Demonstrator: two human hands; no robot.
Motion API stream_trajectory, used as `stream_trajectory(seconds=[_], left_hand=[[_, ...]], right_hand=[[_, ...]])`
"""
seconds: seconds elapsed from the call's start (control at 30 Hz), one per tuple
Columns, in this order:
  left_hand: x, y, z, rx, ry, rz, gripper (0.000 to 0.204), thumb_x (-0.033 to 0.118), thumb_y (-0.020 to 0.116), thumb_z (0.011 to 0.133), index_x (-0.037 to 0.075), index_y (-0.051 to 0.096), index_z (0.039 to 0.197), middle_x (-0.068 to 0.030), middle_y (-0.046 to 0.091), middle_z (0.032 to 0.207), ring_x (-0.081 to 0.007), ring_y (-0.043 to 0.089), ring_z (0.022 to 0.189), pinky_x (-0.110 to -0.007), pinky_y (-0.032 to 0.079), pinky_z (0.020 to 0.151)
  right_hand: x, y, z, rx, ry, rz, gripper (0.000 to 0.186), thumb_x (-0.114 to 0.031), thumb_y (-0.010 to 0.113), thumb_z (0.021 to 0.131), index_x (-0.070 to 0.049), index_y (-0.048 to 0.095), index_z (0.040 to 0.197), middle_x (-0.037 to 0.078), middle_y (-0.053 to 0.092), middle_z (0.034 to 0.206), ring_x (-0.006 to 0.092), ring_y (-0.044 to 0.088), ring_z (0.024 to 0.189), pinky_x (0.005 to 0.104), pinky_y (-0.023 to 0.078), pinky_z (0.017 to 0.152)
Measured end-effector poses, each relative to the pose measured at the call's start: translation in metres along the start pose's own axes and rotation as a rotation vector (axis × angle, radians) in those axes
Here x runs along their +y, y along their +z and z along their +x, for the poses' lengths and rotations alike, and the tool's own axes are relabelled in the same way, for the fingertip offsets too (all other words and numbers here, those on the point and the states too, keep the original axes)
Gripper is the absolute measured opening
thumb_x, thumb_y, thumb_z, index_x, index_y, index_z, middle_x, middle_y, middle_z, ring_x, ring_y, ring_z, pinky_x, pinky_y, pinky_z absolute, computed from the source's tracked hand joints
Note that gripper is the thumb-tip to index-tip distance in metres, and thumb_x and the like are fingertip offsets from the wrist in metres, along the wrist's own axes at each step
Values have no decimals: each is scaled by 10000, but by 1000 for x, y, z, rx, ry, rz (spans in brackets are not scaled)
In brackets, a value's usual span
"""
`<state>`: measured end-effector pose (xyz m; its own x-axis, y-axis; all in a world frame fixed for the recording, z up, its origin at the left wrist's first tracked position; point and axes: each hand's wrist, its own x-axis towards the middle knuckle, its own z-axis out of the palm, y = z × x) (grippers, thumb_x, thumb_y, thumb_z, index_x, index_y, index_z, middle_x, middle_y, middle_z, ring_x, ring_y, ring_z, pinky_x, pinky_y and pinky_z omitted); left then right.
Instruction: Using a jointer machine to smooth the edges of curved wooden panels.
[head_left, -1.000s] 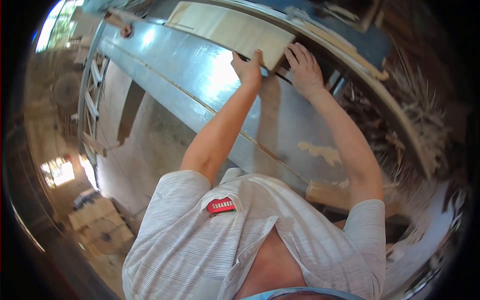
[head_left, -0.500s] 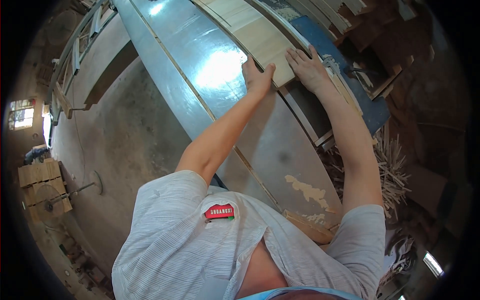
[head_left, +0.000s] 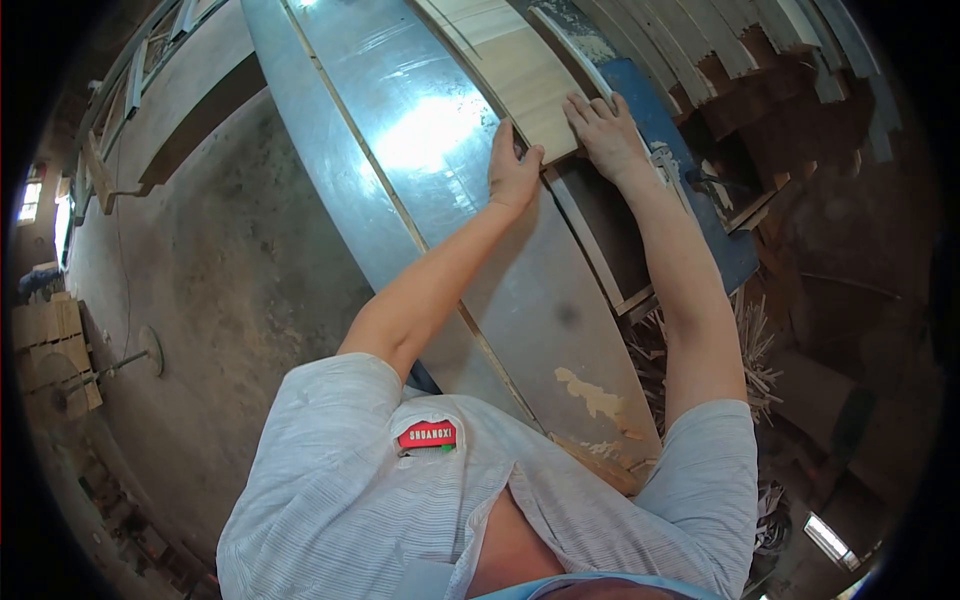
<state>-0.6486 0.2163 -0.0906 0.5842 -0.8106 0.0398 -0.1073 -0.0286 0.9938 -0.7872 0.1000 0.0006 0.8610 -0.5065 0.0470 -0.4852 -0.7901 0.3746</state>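
A pale wooden board [head_left: 525, 85] lies lengthwise on a shiny metal-topped bench [head_left: 400, 190], stretching away from me. My left hand [head_left: 515, 178] grips its near left corner, the fingers along the left edge and the thumb by the near end. Across from it, my right hand [head_left: 608, 138] holds the right edge from above with bent, slightly parted fingers. Below the board's near end, a dark recess with a pale frame [head_left: 620, 235] shows between my forearms. The far end of the board runs out of view.
A blue panel [head_left: 735, 255] lies right of the bench, beside thin wood offcuts [head_left: 755, 350]. Long planks [head_left: 690, 50] are stacked at the upper right. A narrow slot [head_left: 365, 150] runs along the bench. On the left stand a curved wooden piece [head_left: 200, 110] and a fan [head_left: 65, 395].
The board has slid a little away from me along the bench, both hands moving with it. My right fingers are more bent than before. The view has shifted slightly.
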Motion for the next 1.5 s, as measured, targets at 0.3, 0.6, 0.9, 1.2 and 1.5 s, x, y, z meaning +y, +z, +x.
stream_trajectory(seconds=[0.3, 0.6, 0.9, 1.2, 1.5], left_hand=[[3, -124, 6, -108, 284, 448, 605, 290, 636, 919, -33, 452, 1396, -236, 508, 1376, -345, 497, 1281, -427, 411, 1077], [-5, -216, -12, -106, 427, 851, 416, 190, 627, 903, -17, 568, 1258, -177, 532, 1342, -373, 457, 1318, -471, 364, 1117], [0, -216, -4, -134, 409, 846, 369, 173, 629, 886, -26, 602, 1196, -173, 533, 1323, -376, 454, 1315, -473, 371, 1111], [7, -221, -6, -185, 341, 785, 398, 139, 645, 853, -40, 577, 1202, -222, 508, 1339, -405, 450, 1314, -487, 376, 1104], [20, -229, -4, -295, 234, 736, 412, 131, 629, 866, -37, 576, 1239, -194, 485, 1363, -385, 409, 1355, -494, 372, 1094]], right_hand=[[1, 6, 45, -36, 1, 13, 569, -117, 577, 897, -124, 439, 1450, 12, 428, 1534, 211, 478, 1287, 533, 299, 1138], [1, 20, 92, 38, 12, -27, 791, -233, 784, 764, -161, 421, 1463, -25, 444, 1515, 198, 490, 1256, 493, 336, 1128], [7, 20, 141, 35, 13, -6, 800, -240, 785, 761, -178, 428, 1475, -39, 437, 1523, 204, 489, 1263, 495, 333, 1141], [15, 20, 221, 20, -37, 82, 625, -164, 657, 835, -123, 472, 1431, 15, 488, 1479, 239, 496, 1264, 537, 346, 1116], [61, 27, 376, -146, -205, 165, 674, -4, 704, 723, -112, 487, 1352, 88, 507, 1433, 333, 537, 1252, 437, 493, 989]])
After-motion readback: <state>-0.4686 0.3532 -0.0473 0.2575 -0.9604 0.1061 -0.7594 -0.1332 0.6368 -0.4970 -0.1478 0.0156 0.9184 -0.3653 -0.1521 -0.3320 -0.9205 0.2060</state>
